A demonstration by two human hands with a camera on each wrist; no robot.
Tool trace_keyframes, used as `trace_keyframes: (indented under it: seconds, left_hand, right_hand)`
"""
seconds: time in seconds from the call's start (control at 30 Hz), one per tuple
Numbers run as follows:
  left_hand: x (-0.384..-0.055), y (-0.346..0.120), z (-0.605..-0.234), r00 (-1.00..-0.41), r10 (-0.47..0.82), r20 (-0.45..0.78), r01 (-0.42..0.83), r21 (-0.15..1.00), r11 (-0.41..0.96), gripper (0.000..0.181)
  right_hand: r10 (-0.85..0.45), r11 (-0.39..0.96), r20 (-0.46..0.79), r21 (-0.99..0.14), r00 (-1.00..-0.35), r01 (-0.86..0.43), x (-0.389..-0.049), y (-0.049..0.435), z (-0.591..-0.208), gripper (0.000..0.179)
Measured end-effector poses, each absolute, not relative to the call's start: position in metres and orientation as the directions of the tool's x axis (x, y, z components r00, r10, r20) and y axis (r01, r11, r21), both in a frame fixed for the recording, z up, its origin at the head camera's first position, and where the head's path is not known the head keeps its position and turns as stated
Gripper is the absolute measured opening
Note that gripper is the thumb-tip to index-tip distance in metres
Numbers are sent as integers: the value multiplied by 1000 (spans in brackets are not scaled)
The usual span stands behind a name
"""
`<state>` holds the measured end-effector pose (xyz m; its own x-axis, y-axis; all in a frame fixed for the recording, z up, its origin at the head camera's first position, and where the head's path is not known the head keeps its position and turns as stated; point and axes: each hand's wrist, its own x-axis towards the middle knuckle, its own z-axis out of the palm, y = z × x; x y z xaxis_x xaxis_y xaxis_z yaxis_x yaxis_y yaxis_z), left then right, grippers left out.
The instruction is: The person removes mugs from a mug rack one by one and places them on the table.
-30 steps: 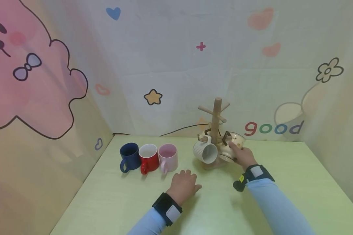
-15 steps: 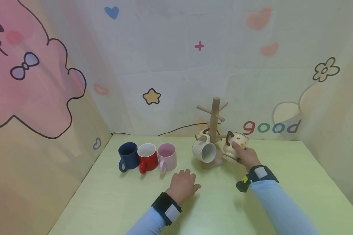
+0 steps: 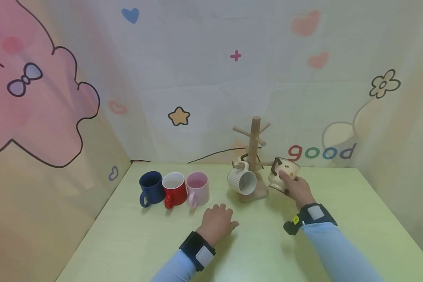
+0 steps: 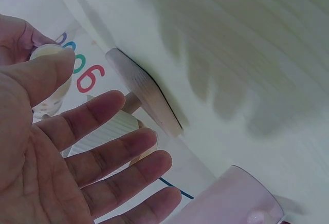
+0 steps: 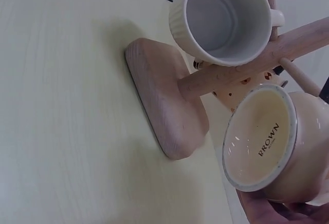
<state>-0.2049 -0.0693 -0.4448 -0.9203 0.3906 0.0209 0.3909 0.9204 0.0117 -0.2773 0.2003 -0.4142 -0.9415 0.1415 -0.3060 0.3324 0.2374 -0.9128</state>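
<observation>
My right hand (image 3: 297, 190) grips a cream mug (image 3: 284, 172) with a brown handle by its body, to the right of the wooden mug tree (image 3: 254, 145). In the right wrist view the underside of this mug (image 5: 259, 136) shows, lettered BROWN. Its handle is close to the tip of a lower peg (image 3: 266, 163); whether they touch I cannot tell. A white ribbed mug (image 3: 240, 181) hangs by its handle on the tree. Behind it another cream mug (image 5: 239, 93) is partly hidden. My left hand (image 3: 216, 226) holds nothing, palm down over the table, fingers extended.
A dark blue mug (image 3: 153, 188), a red mug (image 3: 176, 195) with white inside and a pink mug (image 3: 200, 192) stand upright in a row to the left, handles towards me. The pale table (image 3: 134, 243) ends at a printed cloth backdrop (image 3: 204, 98).
My right hand has moved the cream mug rightward along the peg, away from the tree's post. The left hand stays in place. The head view has shifted slightly.
</observation>
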Motion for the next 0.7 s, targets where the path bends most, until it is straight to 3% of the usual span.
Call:
trace_keyframes:
  seconds: [0.7]
  left_hand:
    - [-207,-75,-450,-933,360,-10,356,129,925,34]
  right_hand:
    - [262,284,-88,-945,-961,164,-230,190,-422,107]
